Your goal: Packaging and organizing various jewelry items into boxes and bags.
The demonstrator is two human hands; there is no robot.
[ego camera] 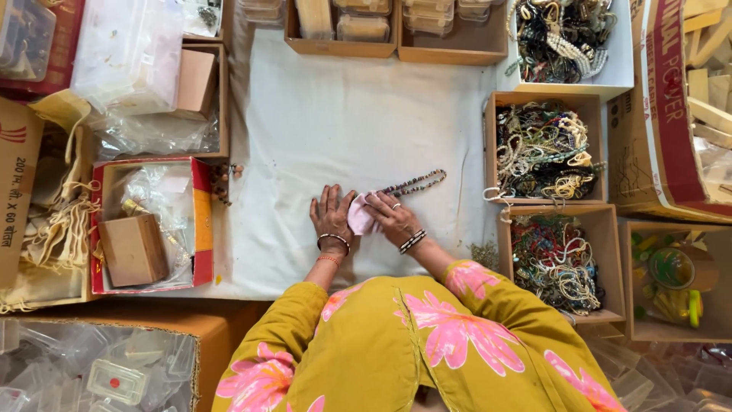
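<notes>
My left hand [331, 214] lies flat on the white cloth [358, 114], fingers spread, touching the left edge of a small pale pink pouch [358, 217]. Resting on the pouch's right side, my right hand [390, 216] has its fingers bent over it. A dark beaded necklace [418, 183] runs out from under my right hand toward the upper right, lying on the cloth. Both wrists wear bangles, and my sleeves are mustard yellow with pink flowers.
Open wooden boxes full of tangled bead necklaces [543, 152] stand to the right. A red-edged box [200, 221] with a small wooden box [133, 249] and plastic bags sits to the left. Trays of clear plastic cases [358, 27] line the far edge.
</notes>
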